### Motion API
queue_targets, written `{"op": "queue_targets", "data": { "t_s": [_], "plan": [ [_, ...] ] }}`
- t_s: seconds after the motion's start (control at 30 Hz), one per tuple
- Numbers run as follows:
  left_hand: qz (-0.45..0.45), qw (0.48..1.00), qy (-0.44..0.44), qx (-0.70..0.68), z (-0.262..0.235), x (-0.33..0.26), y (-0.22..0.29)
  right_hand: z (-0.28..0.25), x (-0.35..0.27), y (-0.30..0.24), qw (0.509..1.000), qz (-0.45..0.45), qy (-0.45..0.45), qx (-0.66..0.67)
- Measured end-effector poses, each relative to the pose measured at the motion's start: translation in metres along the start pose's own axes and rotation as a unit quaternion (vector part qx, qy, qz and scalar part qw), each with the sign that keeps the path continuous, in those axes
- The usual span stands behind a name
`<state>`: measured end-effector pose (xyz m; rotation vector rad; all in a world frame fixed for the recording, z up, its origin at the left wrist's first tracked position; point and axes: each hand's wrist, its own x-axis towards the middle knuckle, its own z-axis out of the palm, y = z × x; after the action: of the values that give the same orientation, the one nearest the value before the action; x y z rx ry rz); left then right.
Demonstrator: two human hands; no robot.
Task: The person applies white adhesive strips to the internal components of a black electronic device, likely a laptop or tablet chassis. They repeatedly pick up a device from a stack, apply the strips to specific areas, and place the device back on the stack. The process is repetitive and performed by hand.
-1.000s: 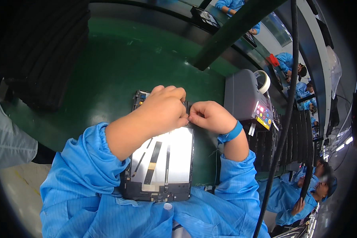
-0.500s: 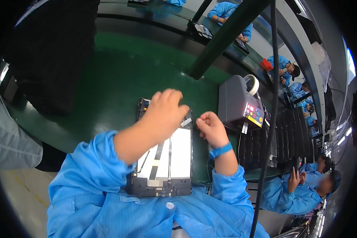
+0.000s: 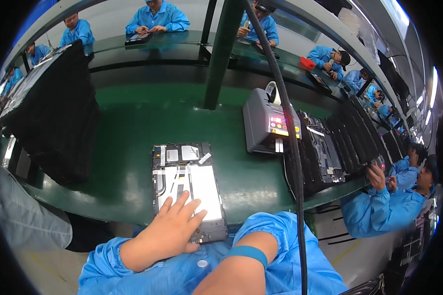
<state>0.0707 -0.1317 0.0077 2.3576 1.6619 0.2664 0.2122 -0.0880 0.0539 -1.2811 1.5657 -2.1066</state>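
Observation:
An opened tablet (image 3: 209,184) lies on the green bench with its lower end over the front edge, near my body. It has a black frame, a bright silver-white panel, flat ribbon cables and small strips of tape. My left hand (image 3: 167,228) rests on the tablet's lower part, palm down with the fingers spread. My right hand (image 3: 234,278) is bent back toward my body at the lower edge, below a teal wristband (image 3: 251,252). Its fingers are out of the picture, so what it holds, if anything, is hidden.
A grey tape dispenser (image 3: 256,120) with a tape roll stands at the back right, beside rows of black device units (image 3: 325,152). A tall black stack (image 3: 49,123) is at left. A green post (image 3: 222,59) rises behind; a dark cable (image 3: 291,147) hangs in front. Co-workers sit around.
My left hand has come down from the tablet's upper end to lie on its lower part. My right hand has drawn back toward my body. The view has shifted, showing more of the far bench.

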Motion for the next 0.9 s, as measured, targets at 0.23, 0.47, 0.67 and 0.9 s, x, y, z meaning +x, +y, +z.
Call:
{"op": "queue_targets", "data": {
  "t_s": [0.23, 0.47, 0.67, 0.9],
  "plan": [
    [-0.03, 0.998, 0.046, -0.021, 0.011, 0.001, -0.014, 0.014, -0.028, -0.015, 0.906, 0.15, -0.113, -0.38],
    [-0.04, 0.997, 0.05, -0.03, -0.003, -0.011, -0.056, 0.022, -0.054, -0.009, 0.911, 0.036, 0.406, -0.055],
    [-0.056, 0.973, 0.179, -0.139, -0.04, -0.03, -0.016, 0.005, -0.08, 0.01, 0.822, -0.1, 0.468, 0.309],
    [0.399, 0.852, 0.171, -0.293, -0.077, -0.068, 0.035, -0.006, -0.086, 0.023, 0.788, -0.229, 0.472, 0.321]
  ]
}}
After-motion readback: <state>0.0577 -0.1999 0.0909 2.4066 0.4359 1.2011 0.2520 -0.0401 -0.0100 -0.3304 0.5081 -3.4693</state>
